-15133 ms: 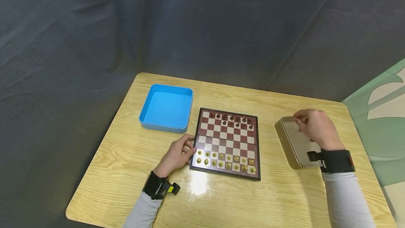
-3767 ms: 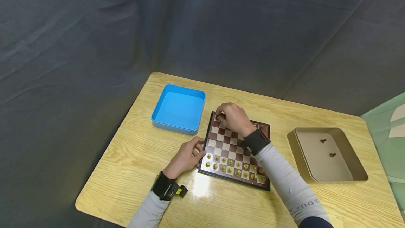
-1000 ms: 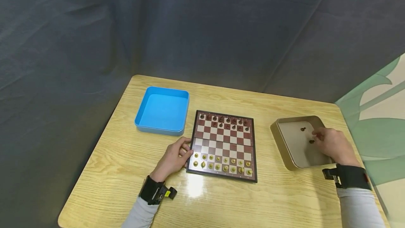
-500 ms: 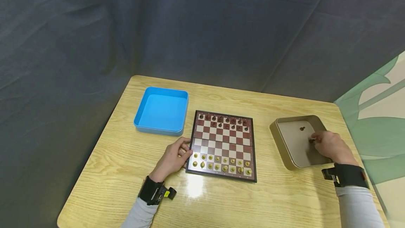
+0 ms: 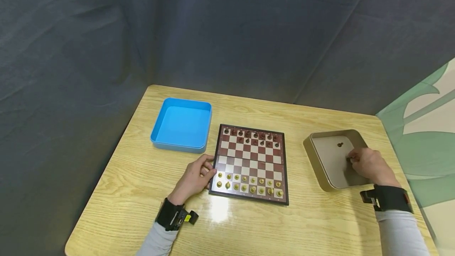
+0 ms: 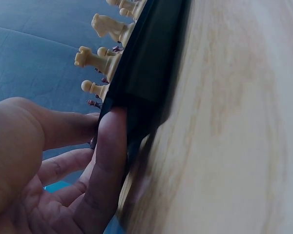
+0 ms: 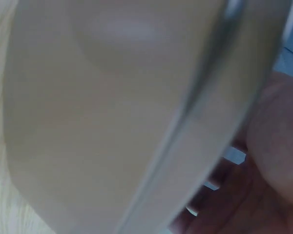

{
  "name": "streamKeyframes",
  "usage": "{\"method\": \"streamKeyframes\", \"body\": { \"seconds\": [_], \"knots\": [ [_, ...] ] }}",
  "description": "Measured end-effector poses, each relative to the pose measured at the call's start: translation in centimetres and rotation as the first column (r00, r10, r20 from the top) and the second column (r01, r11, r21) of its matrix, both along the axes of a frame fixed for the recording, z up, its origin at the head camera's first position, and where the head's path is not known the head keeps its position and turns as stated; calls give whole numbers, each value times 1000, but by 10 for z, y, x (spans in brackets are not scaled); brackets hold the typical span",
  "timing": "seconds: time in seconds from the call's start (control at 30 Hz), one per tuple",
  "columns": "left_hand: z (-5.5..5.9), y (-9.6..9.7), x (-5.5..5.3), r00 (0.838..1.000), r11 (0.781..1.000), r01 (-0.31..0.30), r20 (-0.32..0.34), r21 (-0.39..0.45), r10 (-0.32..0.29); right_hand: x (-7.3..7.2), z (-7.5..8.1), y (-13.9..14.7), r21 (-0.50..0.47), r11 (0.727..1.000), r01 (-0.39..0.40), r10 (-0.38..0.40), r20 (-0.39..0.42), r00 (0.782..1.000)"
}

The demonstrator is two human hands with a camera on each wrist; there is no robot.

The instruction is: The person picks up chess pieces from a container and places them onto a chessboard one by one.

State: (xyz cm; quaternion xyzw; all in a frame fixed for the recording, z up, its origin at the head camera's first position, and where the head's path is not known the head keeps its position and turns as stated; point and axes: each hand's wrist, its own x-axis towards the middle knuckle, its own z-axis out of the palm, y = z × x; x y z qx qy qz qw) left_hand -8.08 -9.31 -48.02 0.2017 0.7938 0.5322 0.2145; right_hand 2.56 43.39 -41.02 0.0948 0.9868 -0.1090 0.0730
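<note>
The chessboard (image 5: pixel 250 161) lies on the table with light pieces in two rows at the near side and dark ones along the far side. My left hand (image 5: pixel 193 177) holds its near left edge; the left wrist view shows the fingers (image 6: pixel 110 146) against the black rim, beside a light rook (image 6: pixel 95 61) and a knight (image 6: pixel 110 28). My right hand (image 5: pixel 371 165) reaches into the beige tin (image 5: pixel 317 165), fingertips pinching a dark chess piece, mostly covered. Another dark chess piece (image 5: pixel 340 144) lies farther back in the tin. The tin's wall hides those fingertips in the right wrist view.
A blue square tray (image 5: pixel 206 137) stands at the back left, behind my left hand. Dark curtain (image 5: pixel 227 31) hangs beyond the table's far edge. Wooden tabletop (image 5: pixel 249 232) shows in front of the board and between board and tin.
Dark pieces have been added to the board since the oldest frame. My right hand went from the board's far left corner back into the tin and closed on a piece. My left hand stayed.
</note>
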Motion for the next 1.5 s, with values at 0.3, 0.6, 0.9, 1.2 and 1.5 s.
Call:
{"method": "streamKeyframes", "body": {
  "seconds": [0.3,0.6,0.9,1.2,1.5],
  "knots": [
    [0,0,0,1000,1000,4,-4,12,-4,4,11,-4,23,1000,7,-5,-75,997],
    [1,0,0,1000,1000,1,-8,8,-1,0,27,-20,60,998,-8,21,-229,973],
    [0,1,0,1000,1000,0,-25,-13,-1,-13,51,-51,157,980,-123,173,-364,915],
    [0,0,1,999,1000,-1,-32,-31,0,-25,65,-84,113,979,-171,202,-399,894],
    [0,1,0,1000,1000,-4,-23,-21,3,-47,69,-124,55,970,-235,234,-454,860]
  ]
}}
